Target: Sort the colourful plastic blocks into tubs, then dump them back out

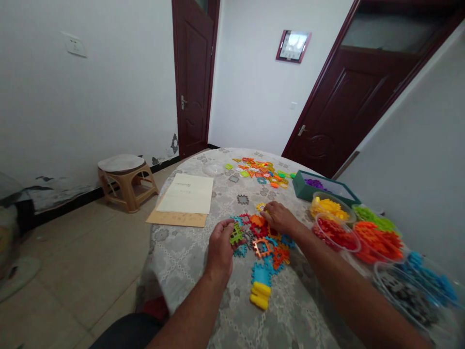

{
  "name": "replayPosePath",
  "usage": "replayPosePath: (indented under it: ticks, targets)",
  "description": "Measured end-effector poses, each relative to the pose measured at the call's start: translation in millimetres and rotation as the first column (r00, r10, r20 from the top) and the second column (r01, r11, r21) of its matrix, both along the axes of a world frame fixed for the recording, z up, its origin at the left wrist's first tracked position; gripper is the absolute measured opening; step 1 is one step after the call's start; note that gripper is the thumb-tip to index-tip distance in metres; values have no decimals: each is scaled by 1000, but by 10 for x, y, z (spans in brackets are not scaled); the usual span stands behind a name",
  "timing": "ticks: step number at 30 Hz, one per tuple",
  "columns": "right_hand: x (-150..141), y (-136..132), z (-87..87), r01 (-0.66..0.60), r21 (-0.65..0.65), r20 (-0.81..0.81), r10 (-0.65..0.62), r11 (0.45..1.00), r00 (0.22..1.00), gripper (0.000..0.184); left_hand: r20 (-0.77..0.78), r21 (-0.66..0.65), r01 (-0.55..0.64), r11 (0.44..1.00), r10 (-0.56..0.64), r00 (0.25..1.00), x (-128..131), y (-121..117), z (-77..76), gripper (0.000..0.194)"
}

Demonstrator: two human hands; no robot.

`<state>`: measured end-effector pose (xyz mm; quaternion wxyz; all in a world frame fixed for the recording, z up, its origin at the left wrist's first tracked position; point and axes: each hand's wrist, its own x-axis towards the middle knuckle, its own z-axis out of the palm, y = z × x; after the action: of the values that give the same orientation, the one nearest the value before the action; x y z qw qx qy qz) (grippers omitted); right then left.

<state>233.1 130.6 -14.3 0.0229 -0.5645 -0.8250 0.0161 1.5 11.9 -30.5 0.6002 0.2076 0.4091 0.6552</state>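
Observation:
My left hand [220, 245] rests on the round table [189, 261] with its fingers curled on a green interlocking plastic piece [236, 235]. My right hand [279, 217] lies knuckles up just beyond, fingers bent over a yellow piece [260, 207] at the far edge of the near pile. Between and in front of the hands lies a heap of red, orange, blue and grey pieces [263, 240]. A joined blue and yellow assembly [261, 286] sits nearer to me.
A second pile of mixed pieces [261, 172] lies at the far side. Clear tubs of yellow [329, 207], red [336, 233], orange [378, 241], green, blue and grey pieces line the right, beside a green box [325, 186]. Papers [187, 194] lie left. A stool [125, 179] stands on the floor.

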Motion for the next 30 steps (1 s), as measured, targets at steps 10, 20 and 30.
replayPosePath:
  ticks: [10, 20, 30]
  targets:
    - [-34, 431, 141, -22, 112, -28, 25, 994, 999, 35, -47, -15, -18, 1000, 17, 999, 11, 2, -2, 38]
    - [-114, 1550, -108, 163, 19, 18, -164, 986, 986, 48, -60, -41, -19, 999, 16, 998, -8, 7, -19, 43]
    - [-92, 1727, -216, 171, -24, 25, -171, 985, 985, 49, -59, -51, -9, 999, 6, 998, -9, -9, -15, 41]
